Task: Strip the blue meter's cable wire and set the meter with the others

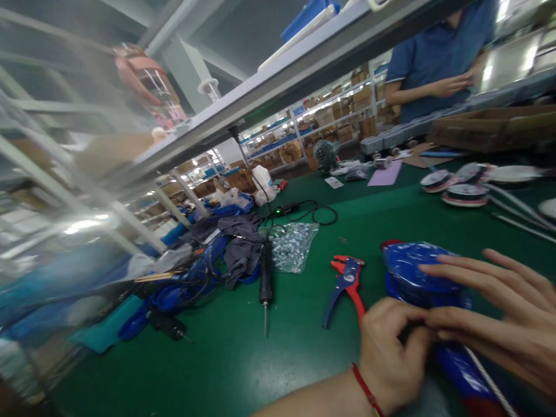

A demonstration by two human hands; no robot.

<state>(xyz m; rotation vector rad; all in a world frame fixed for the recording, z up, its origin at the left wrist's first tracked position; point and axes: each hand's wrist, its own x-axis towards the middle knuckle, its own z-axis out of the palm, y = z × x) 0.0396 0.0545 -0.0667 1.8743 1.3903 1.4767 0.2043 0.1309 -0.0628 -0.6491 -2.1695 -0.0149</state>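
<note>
My left hand (393, 353), red cord at the wrist, is curled with its fingertips pinching a small dark part at the near edge of the blue plastic device (417, 278); what the part is, I cannot tell. My right hand (499, 313) lies spread flat, fingers extended over the device's domed top, apparently to steady it on the green mat (269, 359). Just left: a red-and-blue wire stripper (345, 286), within reach. Further left: a black electric screwdriver (266, 272), tip pointing near; a clear bag of screws (295, 246); tangled blue cables (186, 284). Far right: tape reels (464, 194). Far side: another person's blue sleeve (402, 63).
</note>
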